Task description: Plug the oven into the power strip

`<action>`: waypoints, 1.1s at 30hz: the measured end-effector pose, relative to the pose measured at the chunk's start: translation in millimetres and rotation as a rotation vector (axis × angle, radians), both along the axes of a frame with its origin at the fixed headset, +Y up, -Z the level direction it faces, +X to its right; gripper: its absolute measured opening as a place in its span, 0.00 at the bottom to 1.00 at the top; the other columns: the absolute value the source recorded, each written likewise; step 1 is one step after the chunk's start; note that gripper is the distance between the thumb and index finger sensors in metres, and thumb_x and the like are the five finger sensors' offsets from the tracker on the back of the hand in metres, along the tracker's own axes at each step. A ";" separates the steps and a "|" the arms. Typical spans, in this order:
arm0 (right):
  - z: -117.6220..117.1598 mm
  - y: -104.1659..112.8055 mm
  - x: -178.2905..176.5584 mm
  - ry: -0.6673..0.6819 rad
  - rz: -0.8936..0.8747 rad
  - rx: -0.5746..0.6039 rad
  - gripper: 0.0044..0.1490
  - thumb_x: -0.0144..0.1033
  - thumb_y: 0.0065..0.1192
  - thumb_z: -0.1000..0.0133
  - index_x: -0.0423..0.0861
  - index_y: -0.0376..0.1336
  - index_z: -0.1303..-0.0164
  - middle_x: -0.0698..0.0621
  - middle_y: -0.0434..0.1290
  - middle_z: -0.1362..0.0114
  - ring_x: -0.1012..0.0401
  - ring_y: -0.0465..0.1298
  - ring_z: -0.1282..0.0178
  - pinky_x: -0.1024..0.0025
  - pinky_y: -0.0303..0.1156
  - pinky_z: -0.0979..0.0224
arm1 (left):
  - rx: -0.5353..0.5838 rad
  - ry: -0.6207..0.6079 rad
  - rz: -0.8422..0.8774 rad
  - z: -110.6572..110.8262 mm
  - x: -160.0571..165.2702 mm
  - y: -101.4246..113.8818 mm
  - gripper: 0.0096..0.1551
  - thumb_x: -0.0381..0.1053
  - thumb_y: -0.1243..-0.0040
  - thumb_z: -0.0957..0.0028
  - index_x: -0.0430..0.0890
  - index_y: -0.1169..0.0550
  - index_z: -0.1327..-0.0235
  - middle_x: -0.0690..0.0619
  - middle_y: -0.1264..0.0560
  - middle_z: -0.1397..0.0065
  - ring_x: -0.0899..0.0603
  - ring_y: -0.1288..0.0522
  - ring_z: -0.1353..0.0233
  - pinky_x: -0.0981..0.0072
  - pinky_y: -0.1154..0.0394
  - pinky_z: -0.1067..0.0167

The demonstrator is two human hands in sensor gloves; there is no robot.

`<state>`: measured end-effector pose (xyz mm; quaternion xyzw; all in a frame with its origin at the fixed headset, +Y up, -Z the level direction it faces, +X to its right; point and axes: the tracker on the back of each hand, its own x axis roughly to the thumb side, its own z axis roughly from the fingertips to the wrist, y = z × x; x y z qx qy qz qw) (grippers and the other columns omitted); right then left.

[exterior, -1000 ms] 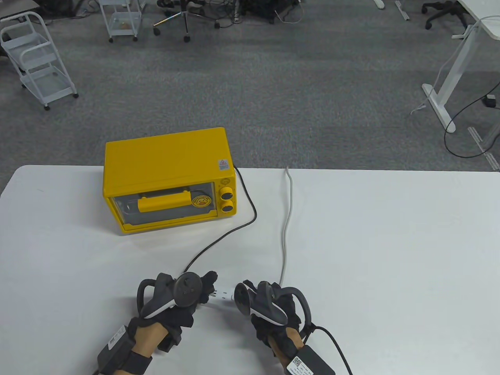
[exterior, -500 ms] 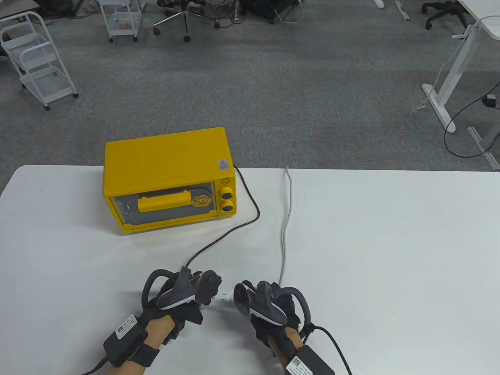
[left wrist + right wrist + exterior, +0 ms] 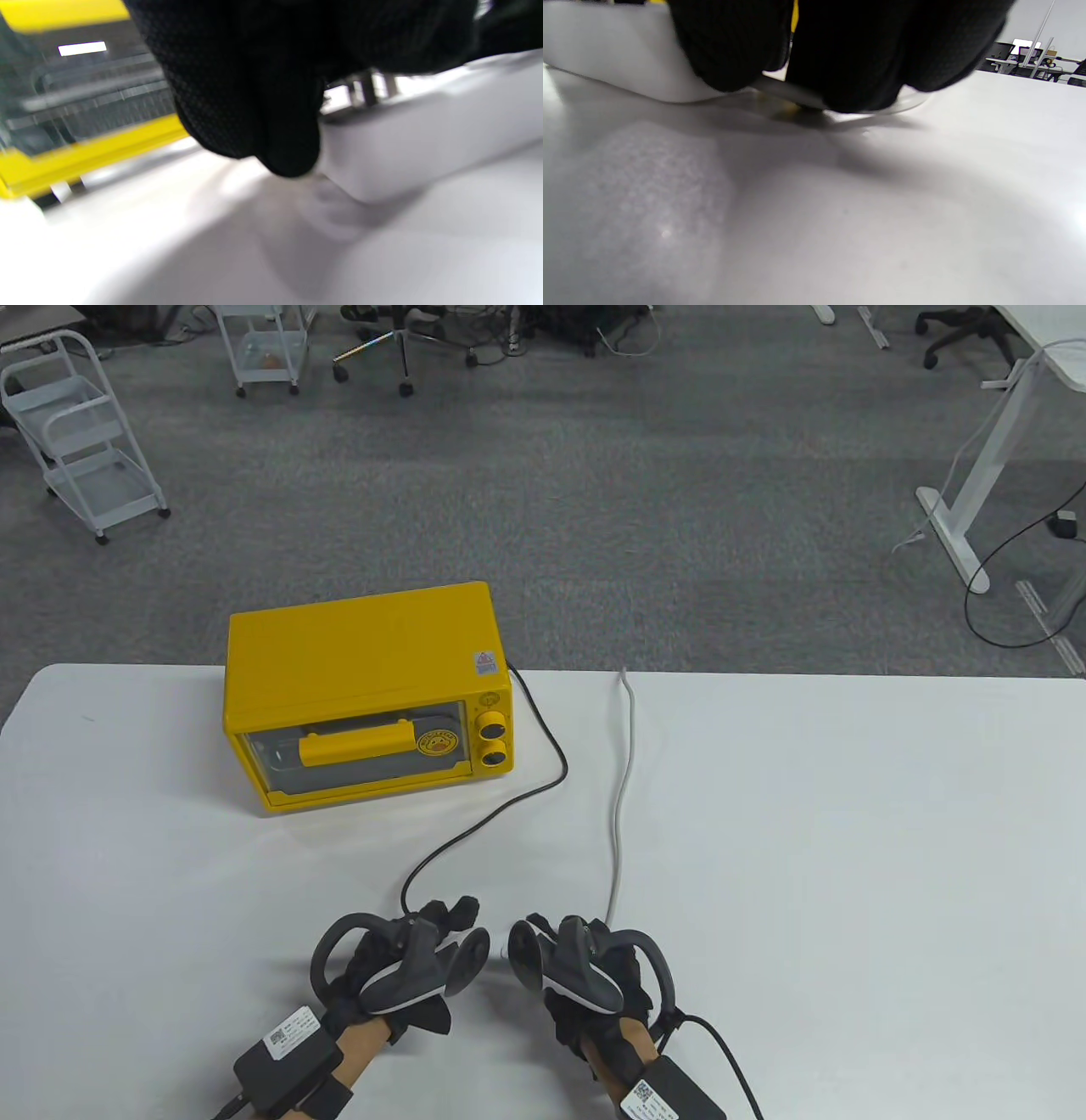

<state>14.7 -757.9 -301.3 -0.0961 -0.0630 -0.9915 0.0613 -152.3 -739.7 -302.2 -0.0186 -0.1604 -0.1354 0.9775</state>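
The yellow oven [image 3: 365, 695] stands at the table's back left; its door also shows in the left wrist view [image 3: 85, 135]. Its black cord [image 3: 509, 802] runs forward to my left hand [image 3: 441, 925], which grips the plug. The plug body is hidden in the glove; its metal prongs [image 3: 369, 87] stand right above the top of the white power strip [image 3: 424, 140]. My right hand [image 3: 560, 942] holds the strip [image 3: 606, 55] down at its cable end. In the table view the trackers hide the strip.
The strip's grey cable [image 3: 624, 780] runs from my right hand to the table's far edge. The white table [image 3: 848, 857] stretches wide to the right. Carts and chairs stand on the floor beyond.
My left hand has moved right, close to my right hand, and turned; the stretch of strip seen between the hands is now covered. The black cord has bent further. The right hand stayed put.
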 end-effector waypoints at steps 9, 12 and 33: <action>-0.4 -0.2 -0.2 -0.002 0.002 0.000 0.40 0.46 0.64 0.50 0.61 0.59 0.23 0.48 0.75 0.38 0.60 0.79 0.44 0.50 0.74 0.32 | -0.099 0.109 0.187 -16.4 -12.2 10.3 0.34 0.56 0.36 0.63 0.67 0.19 0.37 0.55 0.15 0.30 0.54 0.05 0.43 0.61 0.07 0.46; -0.2 0.0 -0.7 -0.002 0.006 -0.001 0.40 0.46 0.64 0.50 0.61 0.59 0.23 0.48 0.75 0.38 0.60 0.79 0.44 0.50 0.74 0.32 | -0.110 0.120 0.155 -19.6 -8.1 13.5 0.33 0.56 0.35 0.65 0.68 0.17 0.39 0.55 0.13 0.31 0.54 0.04 0.45 0.62 0.06 0.47; 0.6 -0.8 -1.6 0.004 0.018 0.010 0.40 0.46 0.63 0.49 0.60 0.58 0.23 0.48 0.75 0.38 0.60 0.79 0.44 0.50 0.73 0.32 | -0.135 0.220 0.279 -12.5 -17.6 -4.8 0.33 0.58 0.35 0.60 0.70 0.20 0.35 0.58 0.21 0.22 0.50 0.09 0.40 0.56 0.14 0.43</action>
